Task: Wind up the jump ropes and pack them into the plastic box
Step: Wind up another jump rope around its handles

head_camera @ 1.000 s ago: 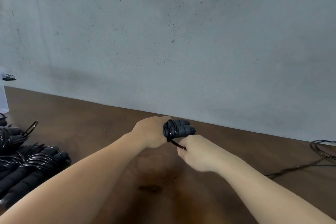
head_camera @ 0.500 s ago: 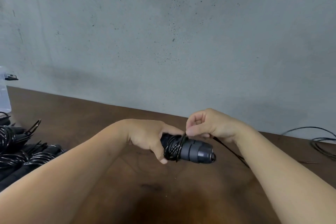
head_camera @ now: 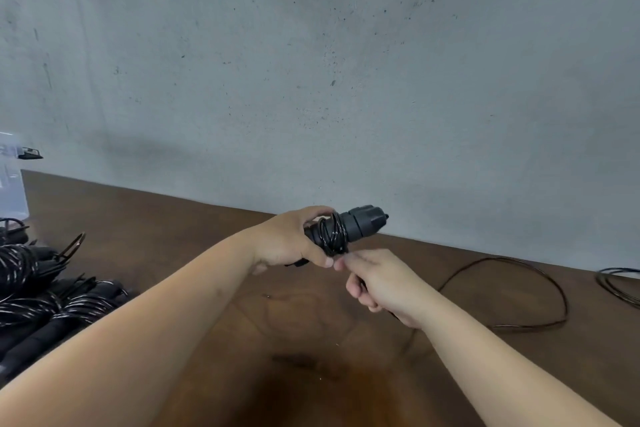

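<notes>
Rope is wound onto handles held over the table.
The handles [head_camera: 349, 229], gripped in the left hand [head_camera: 294, 243], point up-right; the right hand [head_camera: 377, 282], directly below, is closed on the cord [head_camera: 540, 288].

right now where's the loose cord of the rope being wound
In the head view the loose cord loops on the table at right, beyond the right hand.

wound ropes [head_camera: 52, 298] crowding left, loose cord [head_camera: 519, 288] right, wall [head_camera: 311, 80] perhaps close behind
</notes>
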Tool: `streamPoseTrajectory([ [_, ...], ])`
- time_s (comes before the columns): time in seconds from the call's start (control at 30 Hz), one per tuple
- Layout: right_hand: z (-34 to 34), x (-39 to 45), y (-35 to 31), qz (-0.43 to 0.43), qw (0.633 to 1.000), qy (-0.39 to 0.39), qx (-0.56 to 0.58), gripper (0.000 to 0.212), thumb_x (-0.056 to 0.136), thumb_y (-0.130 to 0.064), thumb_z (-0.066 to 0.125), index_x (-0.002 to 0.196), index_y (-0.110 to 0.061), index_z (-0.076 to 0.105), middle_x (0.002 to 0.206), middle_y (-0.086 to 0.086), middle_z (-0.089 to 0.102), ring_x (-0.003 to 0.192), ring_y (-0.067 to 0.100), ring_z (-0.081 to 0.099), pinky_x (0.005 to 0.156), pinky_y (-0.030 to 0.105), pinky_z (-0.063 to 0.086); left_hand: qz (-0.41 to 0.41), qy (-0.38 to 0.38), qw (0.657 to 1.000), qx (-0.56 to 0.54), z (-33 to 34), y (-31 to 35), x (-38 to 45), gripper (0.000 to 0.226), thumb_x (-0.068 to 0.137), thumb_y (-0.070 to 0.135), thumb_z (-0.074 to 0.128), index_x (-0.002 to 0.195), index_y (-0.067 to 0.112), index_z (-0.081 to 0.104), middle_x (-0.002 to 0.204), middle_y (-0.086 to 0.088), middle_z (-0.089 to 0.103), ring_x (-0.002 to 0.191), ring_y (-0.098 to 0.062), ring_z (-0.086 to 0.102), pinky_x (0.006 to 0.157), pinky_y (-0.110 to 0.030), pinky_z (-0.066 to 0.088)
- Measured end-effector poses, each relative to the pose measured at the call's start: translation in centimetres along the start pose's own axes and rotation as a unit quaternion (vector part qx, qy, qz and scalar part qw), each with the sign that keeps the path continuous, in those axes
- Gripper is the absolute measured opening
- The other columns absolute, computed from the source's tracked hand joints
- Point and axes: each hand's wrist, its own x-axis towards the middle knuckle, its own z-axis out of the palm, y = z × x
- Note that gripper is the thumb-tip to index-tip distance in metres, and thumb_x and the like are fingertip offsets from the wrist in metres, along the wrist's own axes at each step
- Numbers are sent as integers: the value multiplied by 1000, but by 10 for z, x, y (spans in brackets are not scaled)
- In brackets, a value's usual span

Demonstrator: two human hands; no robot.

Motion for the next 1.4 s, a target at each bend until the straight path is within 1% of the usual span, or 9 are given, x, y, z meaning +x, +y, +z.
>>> streamPoseTrajectory([
  [0.23,2,-20,-18,-60,912,2,-406,34,101,-29,45,69,-19,50,68,-3,54,57,12,49,51,25,33,23,55,946,318,7,-5,3,60,78,16,64,131,37,46,104,8,65,98,-21,61,86,-37,52],
  [0.37,-12,-27,-44,-85,867,-37,-490,19,92,-30,62,79,-19,70,78,-6,65,64,10,58,51,21,37,36,-2,894,446,18,-5,-1,63,77,18,61,126,53,42,96,12,60,89,-20,59,69,-32,47],
  [0.53,-34,-17,-52,-69,913,-100,-390,18,72,-42,83,77,-27,75,67,-19,66,66,-3,58,65,20,46,32,-140,915,378,18,-2,-12,67,71,8,73,119,50,52,95,16,63,83,-12,59,75,-30,49],
  [0.67,-45,-4,-35,-79,960,-123,-239,23,65,-37,88,74,-21,74,68,-5,60,60,8,48,59,20,38,13,-222,936,274,13,1,-20,74,73,1,75,128,46,54,78,26,64,70,4,57,75,-19,42],
  [0.77,-48,0,-21,-83,982,-135,-102,24,62,-32,86,71,-18,70,68,3,65,53,11,43,55,17,39,24,-263,941,213,10,2,-24,75,75,3,77,135,40,51,102,19,67,93,-1,63,89,-22,45],
  [0.93,-38,12,-4,-62,983,-80,156,14,77,-26,71,77,-14,64,67,-2,62,58,8,56,57,21,45,49,-207,977,15,7,-8,-22,75,74,-1,75,140,24,48,131,-3,61,122,-17,57,100,-27,46],
  [1.07,-25,21,12,-91,965,-30,246,36,101,-12,48,70,-21,63,65,0,41,51,9,29,46,21,21,41,-149,985,-77,14,-15,-16,77,69,6,74,139,21,46,132,-1,60,122,-16,58,103,-29,44],
  [1.23,-9,19,17,-75,977,45,194,27,102,-13,38,86,-5,58,62,6,50,47,12,30,45,25,20,37,-77,991,-98,19,-20,-7,93,65,11,80,145,31,37,133,6,60,123,-11,57,109,-34,39],
  [1.4,-4,10,20,-38,992,81,92,44,106,-28,33,83,-8,64,63,6,57,48,15,41,49,28,33,59,-8,992,-110,22,-15,-3,79,77,-6,75,134,39,47,121,12,67,103,2,65,81,-9,48],
])
